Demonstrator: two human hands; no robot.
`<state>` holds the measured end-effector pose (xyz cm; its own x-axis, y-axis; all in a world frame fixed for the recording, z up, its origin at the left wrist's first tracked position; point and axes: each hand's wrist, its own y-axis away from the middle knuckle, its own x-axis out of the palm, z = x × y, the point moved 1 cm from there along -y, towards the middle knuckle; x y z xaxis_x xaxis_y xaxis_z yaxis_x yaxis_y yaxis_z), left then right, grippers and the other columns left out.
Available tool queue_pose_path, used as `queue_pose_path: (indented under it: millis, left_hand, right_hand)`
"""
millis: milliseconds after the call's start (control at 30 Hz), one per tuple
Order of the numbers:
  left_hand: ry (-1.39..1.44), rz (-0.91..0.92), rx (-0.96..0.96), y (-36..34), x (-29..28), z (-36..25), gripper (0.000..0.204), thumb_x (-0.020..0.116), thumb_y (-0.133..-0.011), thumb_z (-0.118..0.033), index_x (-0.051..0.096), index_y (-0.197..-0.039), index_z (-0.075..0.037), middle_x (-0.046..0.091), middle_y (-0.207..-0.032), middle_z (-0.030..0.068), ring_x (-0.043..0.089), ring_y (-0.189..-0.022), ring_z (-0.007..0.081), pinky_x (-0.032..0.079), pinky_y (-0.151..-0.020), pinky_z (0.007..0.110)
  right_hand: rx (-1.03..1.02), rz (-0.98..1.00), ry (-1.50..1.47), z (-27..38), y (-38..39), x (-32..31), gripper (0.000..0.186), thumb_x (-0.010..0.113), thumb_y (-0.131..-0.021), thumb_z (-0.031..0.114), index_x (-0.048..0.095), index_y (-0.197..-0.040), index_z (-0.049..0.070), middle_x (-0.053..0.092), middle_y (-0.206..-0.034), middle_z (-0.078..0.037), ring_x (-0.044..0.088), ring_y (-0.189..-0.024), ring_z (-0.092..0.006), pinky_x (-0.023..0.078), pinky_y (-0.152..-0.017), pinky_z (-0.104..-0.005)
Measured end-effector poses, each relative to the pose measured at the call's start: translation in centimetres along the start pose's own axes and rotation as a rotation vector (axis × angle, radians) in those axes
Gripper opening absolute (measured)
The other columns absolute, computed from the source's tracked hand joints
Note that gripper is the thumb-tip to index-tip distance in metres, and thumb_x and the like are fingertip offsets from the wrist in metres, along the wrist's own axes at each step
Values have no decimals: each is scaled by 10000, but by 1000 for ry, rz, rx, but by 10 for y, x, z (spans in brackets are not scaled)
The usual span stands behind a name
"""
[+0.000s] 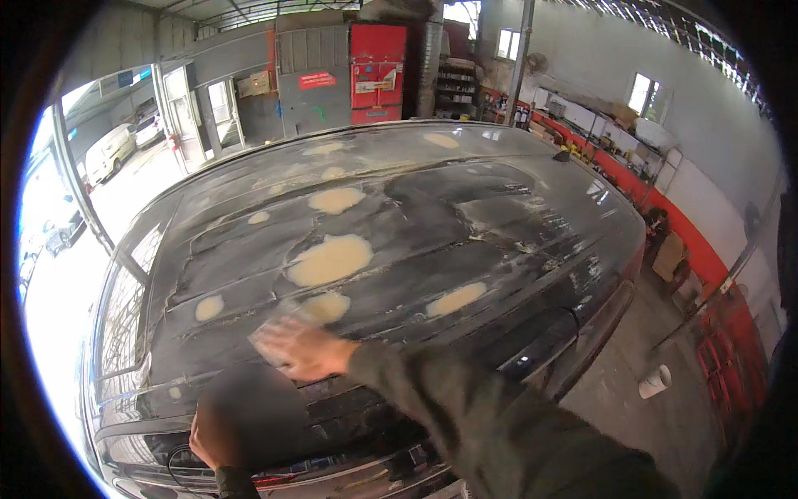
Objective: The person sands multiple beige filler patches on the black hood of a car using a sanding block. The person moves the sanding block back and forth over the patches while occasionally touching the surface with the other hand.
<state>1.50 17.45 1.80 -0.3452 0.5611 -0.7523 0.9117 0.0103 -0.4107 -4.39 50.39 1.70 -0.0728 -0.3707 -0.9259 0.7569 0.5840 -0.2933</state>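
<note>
The dark roof of a vehicle [399, 283] spreads out in front of me, its paint dull and scuffed, with tan filler patches [332, 259] of several sizes. My right hand [299, 348], in a dark green sleeve, lies low and flattish on the near part of the roof, beside a small filler patch [326, 308]. Its fingers are smeared by motion, and I cannot make out whether something thin is under them. At the roof's near edge is my left hand [206, 442], partly hidden by a dark blurred round patch; its grip does not show.
A red cabinet [378, 71] and a shelf [455, 87] with small items stand behind the vehicle. Along the right wall runs a cluttered bench [598, 137]. A white bucket [655, 382] lies on the floor at right. A white van [110, 154] is outside at left.
</note>
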Motion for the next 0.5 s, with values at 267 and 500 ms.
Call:
queue_pose_path:
  millis: [267,500]
  left_hand:
    - [-29,-86,29,4,8,6,249,641,-964,-19,797,-1155,16,758,-1354,179,721,-1278,351,549,-1094,430]
    - [-10,-142,106,2,19,35,226,639,-976,-39,805,-1118,21,772,-1316,189,731,-1256,360,562,-1080,438]
  right_hand:
    - [605,-228,234,-121,265,-115,921,617,-1024,640,444,-1608,-51,441,-1665,-281,416,-1546,-437,289,-1292,-557]
    - [499,-253,262,-59,144,-59,1049,632,-954,738,461,-1586,-83,436,-1667,-289,383,-1554,-489,234,-1297,-619]
